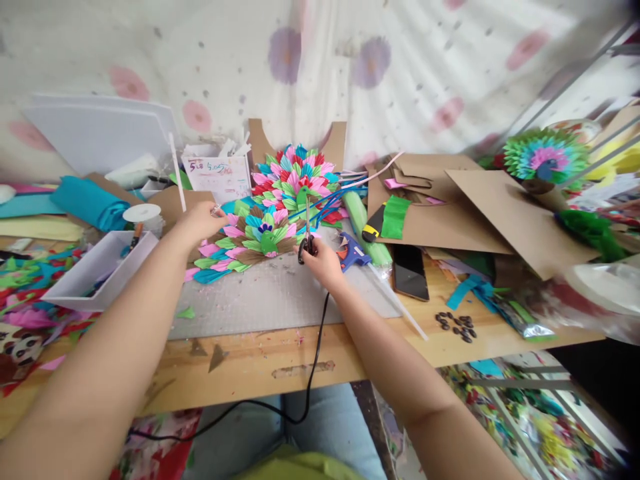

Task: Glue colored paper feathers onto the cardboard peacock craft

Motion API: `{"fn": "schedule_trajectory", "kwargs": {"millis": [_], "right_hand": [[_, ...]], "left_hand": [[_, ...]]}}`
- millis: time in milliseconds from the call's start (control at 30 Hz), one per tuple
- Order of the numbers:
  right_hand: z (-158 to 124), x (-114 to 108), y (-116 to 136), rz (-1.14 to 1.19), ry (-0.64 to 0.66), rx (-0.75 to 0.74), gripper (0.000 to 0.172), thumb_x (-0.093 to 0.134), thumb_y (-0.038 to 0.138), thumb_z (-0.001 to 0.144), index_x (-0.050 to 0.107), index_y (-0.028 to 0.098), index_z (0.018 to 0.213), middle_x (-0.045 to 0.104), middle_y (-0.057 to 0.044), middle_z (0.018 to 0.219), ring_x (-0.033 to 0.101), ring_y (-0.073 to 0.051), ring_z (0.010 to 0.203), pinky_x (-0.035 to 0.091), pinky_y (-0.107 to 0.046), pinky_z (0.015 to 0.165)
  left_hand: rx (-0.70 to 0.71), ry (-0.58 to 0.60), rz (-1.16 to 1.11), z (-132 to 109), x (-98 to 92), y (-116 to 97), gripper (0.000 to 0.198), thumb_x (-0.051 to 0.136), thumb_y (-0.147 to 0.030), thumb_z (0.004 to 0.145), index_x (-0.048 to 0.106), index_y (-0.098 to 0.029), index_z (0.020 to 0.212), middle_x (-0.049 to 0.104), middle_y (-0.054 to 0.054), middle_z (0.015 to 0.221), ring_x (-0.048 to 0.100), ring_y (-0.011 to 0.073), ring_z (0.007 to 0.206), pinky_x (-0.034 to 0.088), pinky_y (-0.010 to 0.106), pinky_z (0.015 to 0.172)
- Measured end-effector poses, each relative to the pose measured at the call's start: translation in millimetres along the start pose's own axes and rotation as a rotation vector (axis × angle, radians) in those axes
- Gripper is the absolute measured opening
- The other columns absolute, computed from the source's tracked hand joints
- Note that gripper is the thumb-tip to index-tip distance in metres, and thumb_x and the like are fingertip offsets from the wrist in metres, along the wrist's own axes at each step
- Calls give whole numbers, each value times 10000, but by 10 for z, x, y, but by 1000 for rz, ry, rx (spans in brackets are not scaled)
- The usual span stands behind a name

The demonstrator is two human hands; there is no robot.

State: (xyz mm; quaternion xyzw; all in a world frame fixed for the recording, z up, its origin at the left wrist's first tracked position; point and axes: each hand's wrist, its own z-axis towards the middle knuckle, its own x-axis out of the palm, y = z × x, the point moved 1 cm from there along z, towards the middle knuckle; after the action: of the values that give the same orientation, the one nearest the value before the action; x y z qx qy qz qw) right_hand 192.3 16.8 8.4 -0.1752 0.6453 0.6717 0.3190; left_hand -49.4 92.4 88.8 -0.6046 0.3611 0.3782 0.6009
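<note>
My right hand [324, 261] grips black-handled scissors [305, 247], their blades pointing up and away in front of a green paper bird's head. At the left edge of the nearer crepe-paper peacock [245, 248], my left hand [204, 221] has its fingers bent together on the petals. This peacock has green, pink, blue and brown petals and lies tilted over a grey cutting mat [250, 303]. Behind it is a second paper peacock [295, 175] with red, pink, green and blue petals. A blue glue gun [354, 253] lies just right of my right hand.
A white tray [107, 273] and paper scraps are on the left. A marked white box [217, 175] stands behind. Cardboard sheets [450, 213], a phone [411, 273], a yellow-black cutter [373, 230] and dark beads [457, 325] lie right. A black cord [320, 353] hangs over the table's front edge.
</note>
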Motion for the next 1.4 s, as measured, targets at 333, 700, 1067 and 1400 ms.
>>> {"fn": "schedule_trajectory", "kwargs": {"millis": [333, 700, 1067, 1400], "right_hand": [[33, -45, -27, 35, -23, -19, 263, 531, 469, 749, 509, 208, 732, 547, 19, 664, 497, -136, 623, 313, -237, 562], [54, -135, -23, -113, -17, -18, 240, 510, 448, 776, 522, 211, 741, 593, 2, 702, 530, -148, 659, 306, -233, 555], [47, -254, -35, -304, 44, -3, 214, 510, 424, 776, 558, 215, 773, 647, -34, 761, 578, -184, 699, 328, -245, 564], [-10, -272, 52, -215, -43, -75, 181, 523, 383, 768, 563, 209, 739, 632, -23, 720, 553, -175, 673, 340, -255, 595]], "left_hand": [[-4, 29, 357, 541, 381, 235, 351, 572, -462, 703, 624, -203, 934, 644, 122, 1045, 600, 283, 882, 412, 325, 659], [8, -115, 300, 368, 304, 29, 275, 502, -360, 754, 657, -187, 901, 669, 97, 938, 598, 264, 872, 413, 312, 654], [489, 60, 319, -549, 693, -481, 254, 468, -323, 810, 683, -219, 897, 685, 42, 894, 615, 202, 820, 404, 283, 654], [413, 107, -18, -496, 715, -290, 204, 530, -327, 797, 683, -200, 841, 661, 51, 792, 585, 192, 730, 385, 269, 631]]}}
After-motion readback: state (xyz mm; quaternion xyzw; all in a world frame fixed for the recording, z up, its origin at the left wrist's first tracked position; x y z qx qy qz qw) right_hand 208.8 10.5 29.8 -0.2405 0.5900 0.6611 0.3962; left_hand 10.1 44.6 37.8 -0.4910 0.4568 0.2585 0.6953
